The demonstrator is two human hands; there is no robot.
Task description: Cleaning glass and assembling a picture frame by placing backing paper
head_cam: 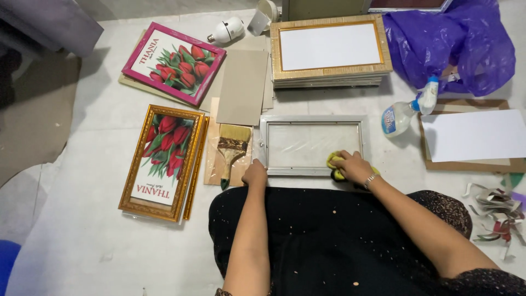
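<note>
Head view: right hand [353,167] presses yellow cloth [333,161] at silver frame's [312,144] five o'clock corner; left hand [255,174], closed, steadies it; glass looks partly wiped.

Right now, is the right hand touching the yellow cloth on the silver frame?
Touching. The head view shows the right hand pressed on top of the yellow cloth at the silver frame's lower right corner.

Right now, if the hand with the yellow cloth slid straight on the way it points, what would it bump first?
Probably the frame's far-left rail: the right hand points left across the glass.
</note>
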